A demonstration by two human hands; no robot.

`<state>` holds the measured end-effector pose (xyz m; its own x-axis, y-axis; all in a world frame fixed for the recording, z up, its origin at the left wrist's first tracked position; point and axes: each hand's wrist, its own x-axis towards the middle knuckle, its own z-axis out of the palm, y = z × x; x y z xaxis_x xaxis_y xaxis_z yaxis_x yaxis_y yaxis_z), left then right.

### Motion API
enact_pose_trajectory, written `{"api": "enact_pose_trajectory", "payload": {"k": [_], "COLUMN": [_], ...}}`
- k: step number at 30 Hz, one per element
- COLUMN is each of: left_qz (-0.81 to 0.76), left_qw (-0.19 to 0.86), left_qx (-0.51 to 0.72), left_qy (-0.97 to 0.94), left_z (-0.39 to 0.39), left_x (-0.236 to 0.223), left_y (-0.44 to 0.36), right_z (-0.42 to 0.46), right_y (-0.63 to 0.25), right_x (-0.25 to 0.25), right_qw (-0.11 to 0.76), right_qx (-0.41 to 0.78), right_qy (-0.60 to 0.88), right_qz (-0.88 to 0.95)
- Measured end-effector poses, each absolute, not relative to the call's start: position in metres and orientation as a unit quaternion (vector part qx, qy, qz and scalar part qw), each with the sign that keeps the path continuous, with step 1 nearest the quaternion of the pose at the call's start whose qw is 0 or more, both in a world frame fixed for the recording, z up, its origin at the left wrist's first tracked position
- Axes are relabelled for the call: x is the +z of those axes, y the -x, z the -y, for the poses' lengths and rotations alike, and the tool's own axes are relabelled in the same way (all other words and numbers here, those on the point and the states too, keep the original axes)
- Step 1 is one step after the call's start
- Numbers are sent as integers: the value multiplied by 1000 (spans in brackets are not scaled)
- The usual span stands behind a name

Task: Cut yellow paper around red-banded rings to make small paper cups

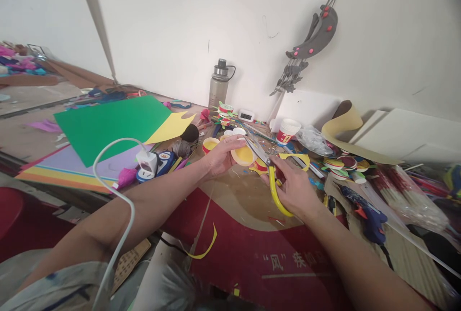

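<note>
My left hand (222,155) grips a small yellow paper cup (243,155) by its rim, over the middle of the worktable. My right hand (295,187) is closed through the yellow handles of a pair of scissors (271,175). The open metal blades reach up to the cup's right edge. A curled yellow paper strip (206,249) lies near the table's front edge below my arms.
Green (108,124), yellow and purple paper sheets lie at the left. A white charger (147,161) with its cable crosses my left arm. A grey bottle (219,85), a red-and-white cup (287,131), paper cups, scraps and a blue glue gun (363,212) crowd the table.
</note>
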<state>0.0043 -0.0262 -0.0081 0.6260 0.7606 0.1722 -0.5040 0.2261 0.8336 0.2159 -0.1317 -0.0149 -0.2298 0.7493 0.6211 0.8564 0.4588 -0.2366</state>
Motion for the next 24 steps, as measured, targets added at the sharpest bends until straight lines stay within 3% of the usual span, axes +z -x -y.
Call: {"api": "enact_pose_trajectory", "payload": {"k": [12,24], "left_qz": [-156,-154], "left_qw": [754,727], "left_qx": [424,418], "left_qy": [-476,-523], "left_z": [28,30], "left_x": [-2,-8], "left_y": [-4,-8], "right_z": [127,128], "right_y": [-219,-219], "right_x": [-13,-16], "right_qw": [371,342], "right_qx": [-37,-62], "right_qy": [536,512], "right_qz": [757,785]}}
